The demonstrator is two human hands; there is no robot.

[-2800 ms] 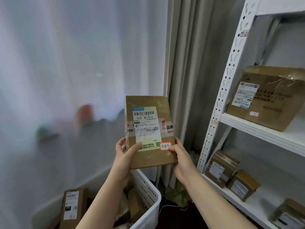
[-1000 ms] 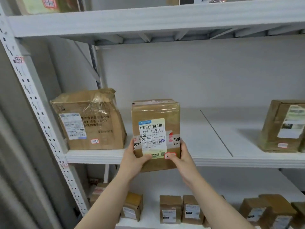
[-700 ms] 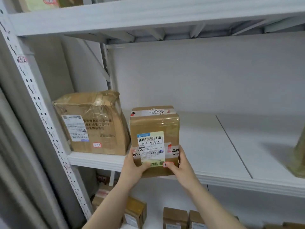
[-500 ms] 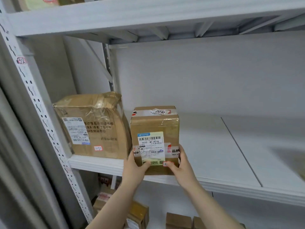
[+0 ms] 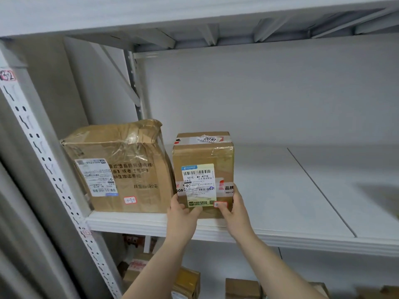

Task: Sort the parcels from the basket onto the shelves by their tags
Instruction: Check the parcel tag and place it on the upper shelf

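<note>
The head view looks into a white metal shelf (image 5: 151,225). On it a small brown parcel (image 5: 203,167) stands upright near the front lip, just right of a larger, crumpled box (image 5: 121,167); whether the two touch I cannot tell. The left hand (image 5: 180,214) grips the parcel's lower left corner, thumb pressed on the front by the bottom of the shipping label (image 5: 199,184). The right hand (image 5: 236,210) grips the lower right corner, thumb beside the small red-edged tag (image 5: 220,204), the other fingers wrapped out of sight behind. The parcel's base seems to rest on the shelf, though the hands hide part of that edge.

The parcel looks like stiff cardboard wrapped in glossy tape, so it is probably light and firm but a little slick under the fingers. The low, two-sided hold on the bare corners suits it and leaves the tag readable. More small boxes (image 5: 241,288) sit on the shelf below.
</note>
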